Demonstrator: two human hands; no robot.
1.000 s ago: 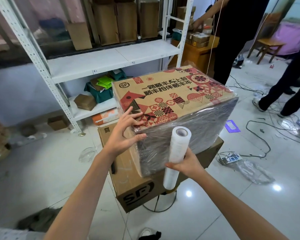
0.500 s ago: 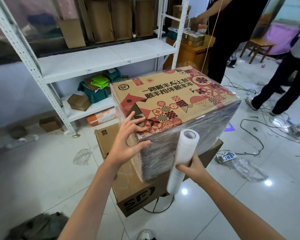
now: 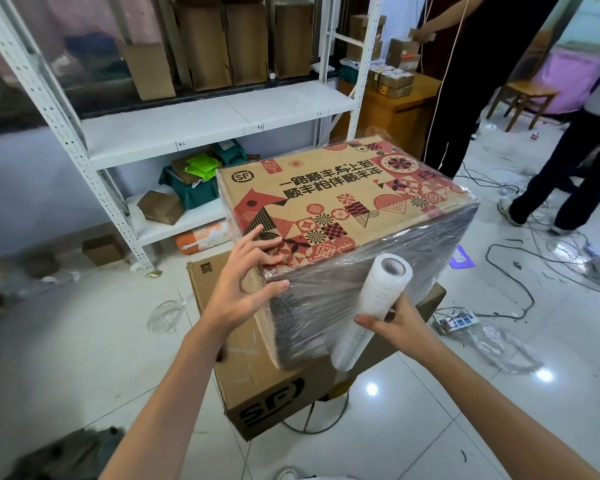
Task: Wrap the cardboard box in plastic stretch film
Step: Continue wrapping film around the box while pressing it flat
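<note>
box: printed red-and-black patterned cardboard box (image 3: 343, 216) atop plain brown carton (image 3: 257, 386), raised for wrapping | left hand (image 3: 243, 289): fingers spread, pinning near-left corner against film pull | right hand (image 3: 395, 327): curled round white stretch-film roll (image 3: 374, 306), near side, upright to feed film

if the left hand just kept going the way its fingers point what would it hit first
Nothing new: the left hand already touches the film-wrapped, red-patterned cardboard box at its near corner, so it would just press into it.
</note>
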